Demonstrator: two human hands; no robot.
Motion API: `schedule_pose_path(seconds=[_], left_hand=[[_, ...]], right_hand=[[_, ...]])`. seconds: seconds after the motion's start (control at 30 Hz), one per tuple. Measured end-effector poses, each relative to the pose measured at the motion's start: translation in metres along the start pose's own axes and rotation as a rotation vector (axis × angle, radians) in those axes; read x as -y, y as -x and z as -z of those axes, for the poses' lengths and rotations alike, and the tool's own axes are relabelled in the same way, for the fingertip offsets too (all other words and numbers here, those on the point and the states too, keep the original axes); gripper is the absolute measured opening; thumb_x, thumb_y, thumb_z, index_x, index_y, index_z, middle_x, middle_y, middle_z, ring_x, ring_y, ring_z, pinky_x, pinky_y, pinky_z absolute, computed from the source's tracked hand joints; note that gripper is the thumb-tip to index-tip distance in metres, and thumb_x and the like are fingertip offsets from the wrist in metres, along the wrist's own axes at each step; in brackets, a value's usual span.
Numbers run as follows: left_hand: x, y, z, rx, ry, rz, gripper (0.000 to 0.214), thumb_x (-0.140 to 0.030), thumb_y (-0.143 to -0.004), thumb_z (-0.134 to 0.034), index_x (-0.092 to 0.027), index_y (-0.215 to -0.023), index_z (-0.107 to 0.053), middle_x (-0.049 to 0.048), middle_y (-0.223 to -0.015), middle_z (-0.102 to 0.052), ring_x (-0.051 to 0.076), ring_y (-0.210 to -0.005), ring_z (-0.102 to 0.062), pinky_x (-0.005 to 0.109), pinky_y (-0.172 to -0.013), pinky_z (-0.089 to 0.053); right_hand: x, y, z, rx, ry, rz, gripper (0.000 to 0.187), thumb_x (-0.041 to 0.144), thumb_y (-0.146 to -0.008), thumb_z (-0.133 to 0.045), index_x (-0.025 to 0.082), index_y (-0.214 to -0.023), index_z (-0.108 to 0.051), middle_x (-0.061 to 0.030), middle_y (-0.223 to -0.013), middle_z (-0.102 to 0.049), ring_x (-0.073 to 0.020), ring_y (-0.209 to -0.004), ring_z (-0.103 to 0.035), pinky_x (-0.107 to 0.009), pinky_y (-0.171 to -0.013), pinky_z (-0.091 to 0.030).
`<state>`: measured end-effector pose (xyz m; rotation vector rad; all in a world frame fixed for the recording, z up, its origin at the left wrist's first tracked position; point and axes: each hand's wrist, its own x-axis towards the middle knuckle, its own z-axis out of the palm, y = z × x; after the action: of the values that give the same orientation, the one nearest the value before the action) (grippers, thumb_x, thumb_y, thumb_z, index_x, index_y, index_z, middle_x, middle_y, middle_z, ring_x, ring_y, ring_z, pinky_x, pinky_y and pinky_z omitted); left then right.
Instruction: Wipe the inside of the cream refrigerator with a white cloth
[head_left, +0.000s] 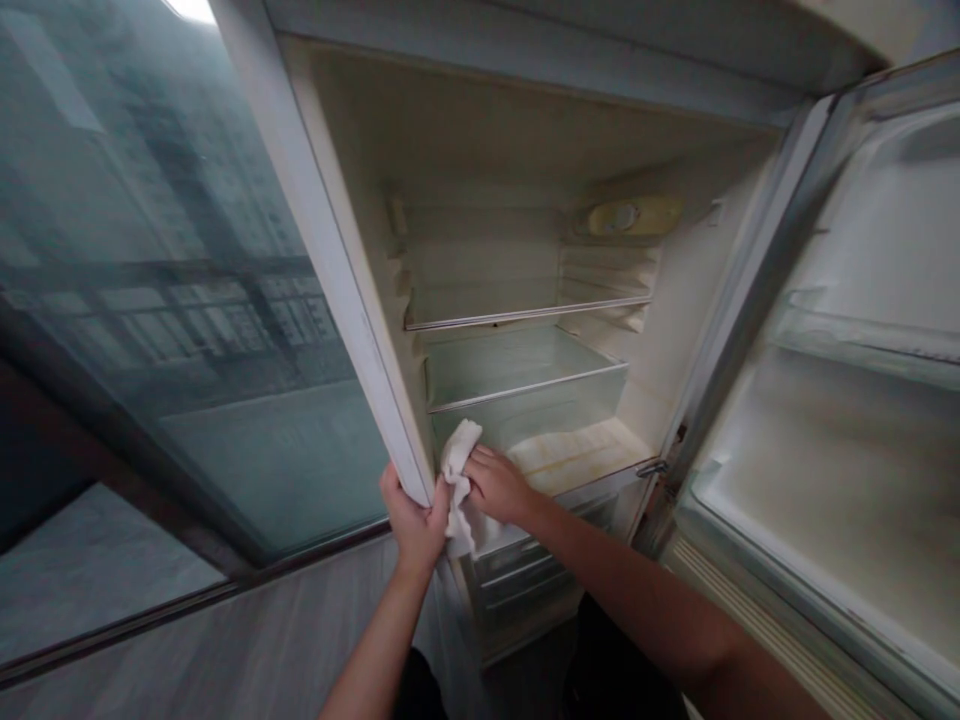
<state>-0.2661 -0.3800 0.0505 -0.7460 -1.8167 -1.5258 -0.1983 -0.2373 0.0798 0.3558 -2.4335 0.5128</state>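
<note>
A white cloth (460, 452), bunched and creased, is in my right hand (501, 486), with its loose end hanging down over the front edge. That hand is at the lower left inner corner of an open refrigerator (341, 230). My left hand (414, 518) wraps round the refrigerator's left front edge, thumb on the inner side close to the cloth. Part of the cloth and the fingertips of my right hand are hidden. Just behind the hands, the compartment floor (577, 452) shows yellowish stains.
Two glass shelves (529, 312) span the interior above the hands. A yellowed lamp cover (634, 215) is on the inner right. The refrigerator door (847, 430) stands open at right, with drawers (525, 580) below. Left is a glass sliding door (187, 300).
</note>
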Motion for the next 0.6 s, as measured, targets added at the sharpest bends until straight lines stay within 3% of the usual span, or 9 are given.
schedule_pose_path(seconds=[0.07, 0.13, 0.23, 0.3, 0.43, 0.6], left_hand=[[-0.002, 0.000, 0.001, -0.022, -0.025, -0.033, 0.072, -0.034, -0.078, -0.069, -0.016, -0.139, -0.037, 0.0151, -0.130, -0.048, 0.030, -0.124, -0.047, 0.050, -0.108, -0.037], [-0.003, 0.001, 0.001, -0.031, -0.043, -0.051, 0.072, -0.033, -0.078, -0.069, -0.017, -0.140, -0.037, 0.0141, -0.129, -0.048, 0.029, -0.122, -0.049, 0.048, -0.106, -0.039], [-0.002, 0.001, 0.002, -0.027, -0.051, -0.050, 0.074, -0.033, -0.076, -0.071, -0.017, -0.140, -0.037, 0.0135, -0.129, -0.049, 0.029, -0.121, -0.049, 0.048, -0.106, -0.039], [-0.001, 0.000, 0.002, -0.018, -0.056, -0.053, 0.075, -0.033, -0.076, -0.071, -0.017, -0.140, -0.037, 0.0131, -0.128, -0.049, 0.029, -0.121, -0.049, 0.048, -0.106, -0.038], [0.000, 0.000, 0.003, -0.012, -0.053, -0.041, 0.073, -0.034, -0.076, -0.071, -0.017, -0.139, -0.038, 0.0126, -0.126, -0.048, 0.029, -0.119, -0.049, 0.047, -0.105, -0.039], [0.002, 0.000, 0.003, -0.007, -0.026, -0.011, 0.071, -0.033, -0.076, -0.071, -0.016, -0.136, -0.040, 0.0115, -0.122, -0.049, 0.028, -0.115, -0.051, 0.047, -0.105, -0.039]], right_hand=[[-0.006, 0.012, -0.007, 0.128, 0.168, 0.136, 0.022, 0.020, -0.090, -0.051, 0.011, -0.102, -0.066, -0.0154, -0.116, -0.062, -0.0257, -0.121, -0.050, -0.041, -0.109, -0.041], [-0.004, 0.016, -0.021, 0.201, 0.250, 0.176, 0.030, 0.023, -0.091, -0.051, 0.006, -0.111, -0.065, -0.0186, -0.118, -0.061, -0.0269, -0.120, -0.050, -0.041, -0.109, -0.040], [0.005, 0.018, -0.038, 0.208, 0.258, 0.086, 0.045, 0.027, -0.093, -0.048, 0.004, -0.131, -0.055, -0.0192, -0.125, -0.059, -0.0267, -0.121, -0.049, -0.042, -0.109, -0.041], [0.006, 0.021, -0.038, 0.184, 0.248, -0.012, 0.047, 0.030, -0.095, -0.046, 0.008, -0.136, -0.051, -0.0180, -0.133, -0.056, -0.0267, -0.129, -0.045, -0.044, -0.113, -0.036], [-0.014, 0.041, -0.014, 0.172, 0.239, -0.191, 0.046, 0.034, -0.096, -0.044, 0.013, -0.136, -0.053, -0.0146, -0.144, -0.050, -0.0261, -0.137, -0.040, -0.047, -0.117, -0.029], [-0.067, 0.085, 0.029, 0.099, 0.391, -0.512, 0.053, 0.035, -0.096, -0.041, 0.011, -0.143, -0.047, -0.0162, -0.148, -0.047, -0.0299, -0.139, -0.039, -0.051, -0.118, -0.024]])
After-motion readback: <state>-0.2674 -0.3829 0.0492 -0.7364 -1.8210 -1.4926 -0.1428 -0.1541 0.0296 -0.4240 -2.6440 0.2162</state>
